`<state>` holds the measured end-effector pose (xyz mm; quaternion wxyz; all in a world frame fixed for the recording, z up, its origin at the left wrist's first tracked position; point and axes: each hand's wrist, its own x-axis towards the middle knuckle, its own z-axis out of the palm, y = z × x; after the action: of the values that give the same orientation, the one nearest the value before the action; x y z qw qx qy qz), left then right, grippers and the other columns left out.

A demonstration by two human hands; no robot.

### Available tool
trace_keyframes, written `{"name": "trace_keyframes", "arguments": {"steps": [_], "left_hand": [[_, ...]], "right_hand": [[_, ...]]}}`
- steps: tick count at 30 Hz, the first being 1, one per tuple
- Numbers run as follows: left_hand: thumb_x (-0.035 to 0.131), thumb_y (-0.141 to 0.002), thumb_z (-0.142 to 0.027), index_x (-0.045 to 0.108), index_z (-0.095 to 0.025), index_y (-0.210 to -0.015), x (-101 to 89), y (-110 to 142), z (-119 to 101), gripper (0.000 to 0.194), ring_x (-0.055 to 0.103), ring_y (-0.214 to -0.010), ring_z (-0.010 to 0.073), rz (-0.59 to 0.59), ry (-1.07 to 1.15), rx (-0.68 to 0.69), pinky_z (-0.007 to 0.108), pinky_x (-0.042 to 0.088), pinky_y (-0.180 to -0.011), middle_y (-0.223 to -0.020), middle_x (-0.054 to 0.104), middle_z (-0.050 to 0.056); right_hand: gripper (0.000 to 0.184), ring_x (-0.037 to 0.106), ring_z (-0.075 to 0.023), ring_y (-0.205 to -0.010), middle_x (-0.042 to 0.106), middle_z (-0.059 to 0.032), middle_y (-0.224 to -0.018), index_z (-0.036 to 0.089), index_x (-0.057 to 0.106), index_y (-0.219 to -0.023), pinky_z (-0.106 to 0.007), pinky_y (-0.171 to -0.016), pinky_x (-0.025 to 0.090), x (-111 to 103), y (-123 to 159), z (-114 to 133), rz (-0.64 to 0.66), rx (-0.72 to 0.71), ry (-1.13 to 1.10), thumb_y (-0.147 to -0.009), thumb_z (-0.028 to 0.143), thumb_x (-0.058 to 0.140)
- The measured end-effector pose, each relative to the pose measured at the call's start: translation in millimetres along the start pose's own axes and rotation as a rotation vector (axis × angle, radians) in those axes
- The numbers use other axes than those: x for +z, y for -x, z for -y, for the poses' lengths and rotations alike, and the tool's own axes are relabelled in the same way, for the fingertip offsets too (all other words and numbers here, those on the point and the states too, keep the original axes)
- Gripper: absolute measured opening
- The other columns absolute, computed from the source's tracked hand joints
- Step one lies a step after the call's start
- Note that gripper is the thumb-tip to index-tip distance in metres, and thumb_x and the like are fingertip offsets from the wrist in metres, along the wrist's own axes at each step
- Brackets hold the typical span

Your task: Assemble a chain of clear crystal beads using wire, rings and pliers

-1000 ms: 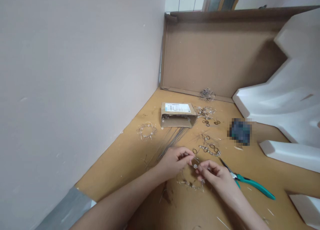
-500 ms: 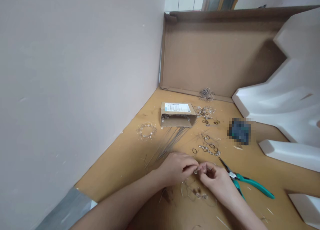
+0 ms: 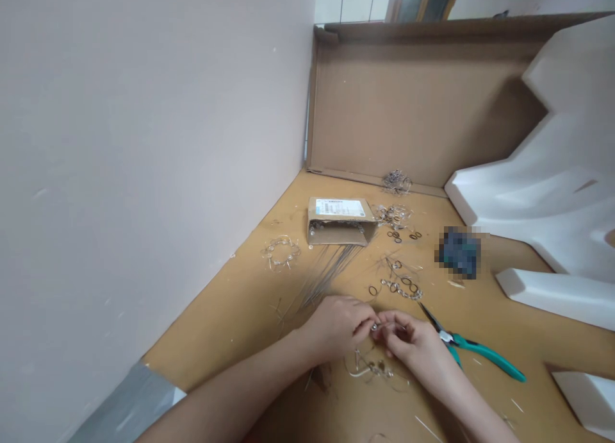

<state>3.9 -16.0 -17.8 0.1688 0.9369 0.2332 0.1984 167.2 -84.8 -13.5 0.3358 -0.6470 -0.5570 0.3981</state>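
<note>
My left hand (image 3: pixel 336 324) and my right hand (image 3: pixel 413 347) meet low in the middle of the view, fingertips pinched together on a small clear bead on a thin wire (image 3: pixel 377 327). A looped beaded wire piece (image 3: pixel 372 368) hangs or lies just under the hands. Teal-handled pliers (image 3: pixel 473 350) lie on the tabletop right beside my right hand. A bundle of straight thin wires (image 3: pixel 327 273) fans out from a small cardboard box (image 3: pixel 340 220) toward my left hand.
Loose metal rings and beads (image 3: pixel 401 286) lie beyond the hands, with more rings (image 3: pixel 398 181) by the cardboard backboard (image 3: pixel 408 109). A finished beaded ring (image 3: pixel 281 250) sits left. White foam blocks (image 3: pixel 542 193) fill the right side. A wall runs along the left.
Both hands have drawn closer together and slightly toward me, fingertips now touching on the bead. The beaded wire loop under them has shifted a little.
</note>
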Motion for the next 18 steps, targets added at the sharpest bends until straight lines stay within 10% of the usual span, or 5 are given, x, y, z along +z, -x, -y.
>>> {"name": "trace_keyframes", "arguments": {"steps": [9,18], "left_hand": [[0.042,-0.085,-0.019,0.056,-0.018,-0.077,0.5,0.0,1.9,0.016,0.057,-0.069,0.0128,0.022,-0.093,0.029,0.024,0.037,-0.063,-0.073,0.063,-0.001],[0.041,-0.088,-0.021,0.056,-0.016,-0.081,-4.6,-0.2,-2.0,0.018,0.057,-0.073,0.0146,0.100,-0.155,0.106,0.026,0.040,-0.066,-0.077,0.063,0.002]], "right_hand": [[0.039,0.059,-0.0151,-0.056,0.069,-0.0025,-0.070,0.014,0.053,-0.109,-0.027,-0.056,0.046,-0.1,1.4,-4.8,0.021,-0.028,0.001,-0.073,0.028,0.049],[0.025,0.066,-0.0200,-0.069,0.070,-0.0010,-0.067,0.022,0.059,-0.097,-0.027,-0.060,0.048,0.8,4.4,-4.3,-0.021,-0.108,0.109,-0.074,0.025,0.051]]}}
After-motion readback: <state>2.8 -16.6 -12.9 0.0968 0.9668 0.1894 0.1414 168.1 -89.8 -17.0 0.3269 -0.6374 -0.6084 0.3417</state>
